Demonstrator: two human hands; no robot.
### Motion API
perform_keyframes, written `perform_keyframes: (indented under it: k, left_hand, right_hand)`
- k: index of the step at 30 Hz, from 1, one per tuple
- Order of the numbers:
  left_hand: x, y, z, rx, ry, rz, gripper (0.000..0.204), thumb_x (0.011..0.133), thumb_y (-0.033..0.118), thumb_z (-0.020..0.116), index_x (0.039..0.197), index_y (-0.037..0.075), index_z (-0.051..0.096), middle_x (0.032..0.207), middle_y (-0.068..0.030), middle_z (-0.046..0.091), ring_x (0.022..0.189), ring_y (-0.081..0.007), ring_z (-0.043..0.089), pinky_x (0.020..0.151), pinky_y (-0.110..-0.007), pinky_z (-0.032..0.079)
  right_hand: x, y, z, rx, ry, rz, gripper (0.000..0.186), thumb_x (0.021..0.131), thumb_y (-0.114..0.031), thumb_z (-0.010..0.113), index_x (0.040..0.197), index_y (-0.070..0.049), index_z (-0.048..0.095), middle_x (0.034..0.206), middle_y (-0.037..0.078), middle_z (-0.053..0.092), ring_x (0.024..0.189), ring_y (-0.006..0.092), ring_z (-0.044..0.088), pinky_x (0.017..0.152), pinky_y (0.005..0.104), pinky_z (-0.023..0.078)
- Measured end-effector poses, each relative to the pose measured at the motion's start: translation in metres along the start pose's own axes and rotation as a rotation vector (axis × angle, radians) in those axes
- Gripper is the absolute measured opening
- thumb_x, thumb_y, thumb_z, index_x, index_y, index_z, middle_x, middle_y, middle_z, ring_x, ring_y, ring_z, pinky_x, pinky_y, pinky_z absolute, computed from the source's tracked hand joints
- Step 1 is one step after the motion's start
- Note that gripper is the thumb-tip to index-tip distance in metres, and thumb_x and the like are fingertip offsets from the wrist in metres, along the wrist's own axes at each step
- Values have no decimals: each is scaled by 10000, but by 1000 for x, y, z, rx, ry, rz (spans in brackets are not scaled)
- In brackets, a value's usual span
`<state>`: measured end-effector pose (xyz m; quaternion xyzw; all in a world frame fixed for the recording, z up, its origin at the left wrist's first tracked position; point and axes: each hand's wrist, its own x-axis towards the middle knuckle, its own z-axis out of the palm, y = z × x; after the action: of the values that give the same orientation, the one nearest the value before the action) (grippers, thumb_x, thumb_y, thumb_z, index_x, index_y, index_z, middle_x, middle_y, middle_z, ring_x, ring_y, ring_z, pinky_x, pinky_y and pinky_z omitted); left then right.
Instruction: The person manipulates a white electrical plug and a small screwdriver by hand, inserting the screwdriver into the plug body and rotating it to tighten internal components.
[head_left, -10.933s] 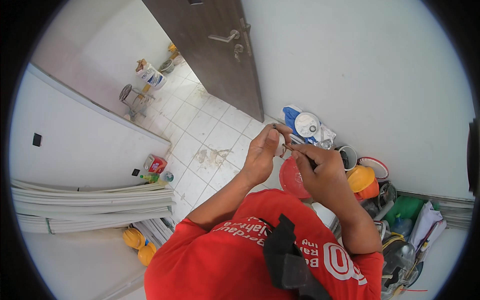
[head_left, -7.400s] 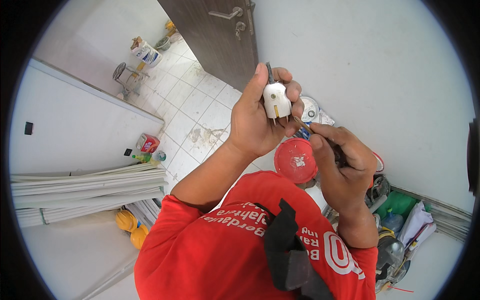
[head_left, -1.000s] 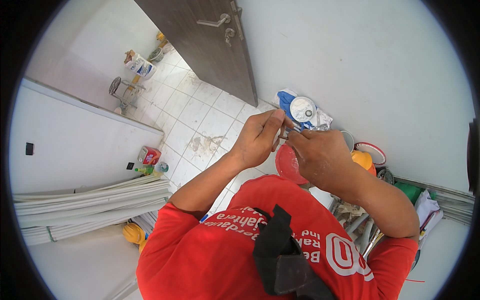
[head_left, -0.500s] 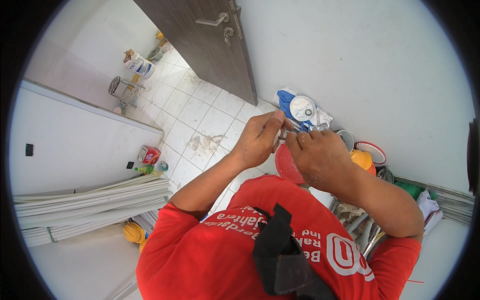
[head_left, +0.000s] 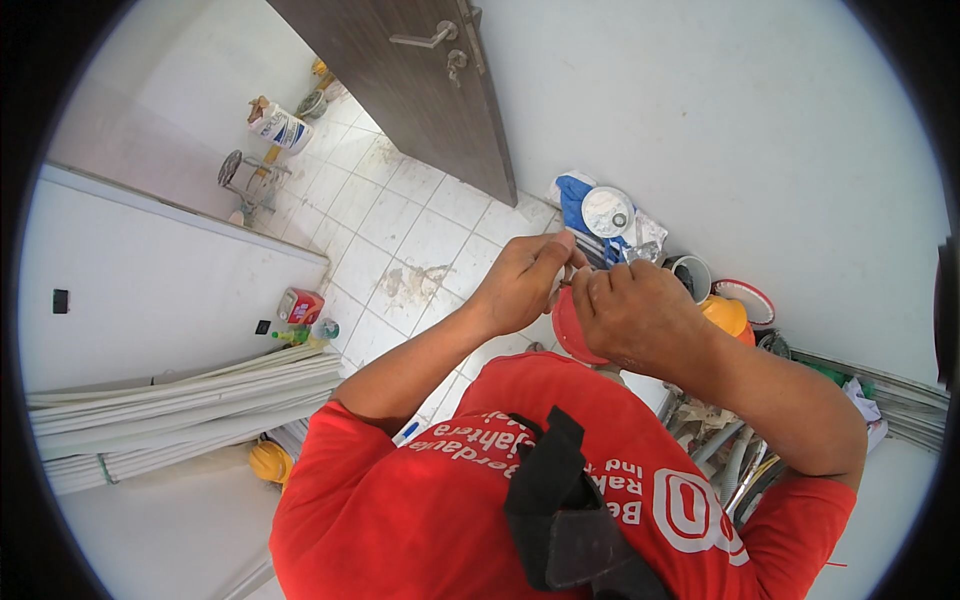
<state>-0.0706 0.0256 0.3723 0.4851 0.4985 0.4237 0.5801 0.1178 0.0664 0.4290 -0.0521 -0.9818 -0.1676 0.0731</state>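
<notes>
Both my hands meet in front of my red shirt. My left hand (head_left: 520, 285) is closed around a small object mostly hidden by its fingers; the earlier frames show it as a white electrical plug. My right hand (head_left: 640, 315) has its back toward the camera and its fingers curled on a thin screwdriver (head_left: 566, 282), whose shaft barely shows between the hands, pointing at what my left hand holds. Just below the hands is a red plastic bucket or tub (head_left: 571, 332), partly covered by my right hand.
A dark wooden door (head_left: 400, 90) stands open over the tiled floor (head_left: 405, 240). Long white conduits (head_left: 180, 405) line the left wall, near yellow helmets (head_left: 268, 462). Against the right wall are a white lid (head_left: 606, 208), a grey bucket (head_left: 690, 275), helmets (head_left: 722, 312) and assorted tools (head_left: 720, 450).
The plug, plainly visible several seconds ago, is now hidden in my fingers. My right hand has turned back-up over the screwdriver. Lately both hands have shifted slightly down, the right elbow outward.
</notes>
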Motion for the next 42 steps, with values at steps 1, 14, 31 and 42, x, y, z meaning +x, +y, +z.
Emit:
perform_keyframes:
  k: [1, 14, 31, 42]
  left_hand:
    - [-1, 1, 0, -3, -15, -24, 515, 1069, 402, 373, 942, -18, 642, 593, -9, 502, 480, -81, 440, 447, -247, 358]
    - [-1, 33, -8, -606, 73, -163, 570, 1035, 564, 403, 1032, 34, 610, 775, -47, 567, 540, -132, 512, 430, -246, 355]
    - [15, 20, -3, -788, 142, 313, 563, 1063, 534, 317, 1019, 49, 600, 852, -76, 537, 652, -176, 544, 526, -279, 466]
    - [14, 21, -2, -643, 109, 423, 649, 1072, 531, 247, 1318, 5, 536, 867, -65, 549, 697, -164, 577, 560, -264, 486]
  right_hand:
    - [0, 1, 1, -17, 11, -25, 121, 757, -128, 652, 751, -8, 636, 653, 47, 554, 613, 145, 591, 517, 291, 424]
    - [3, 11, -17, 470, 137, 372, 115, 896, -128, 616, 932, -19, 618, 694, 87, 630, 640, 235, 654, 557, 374, 469]
    - [23, -5, -22, 1829, 160, 1003, 402, 1064, -348, 483, 935, -7, 653, 617, -26, 493, 535, 39, 404, 489, 242, 332]
    - [25, -5, -22, 2008, 65, 1064, 376, 1069, -363, 477, 1018, -36, 655, 575, -38, 440, 452, 40, 349, 435, 219, 275]
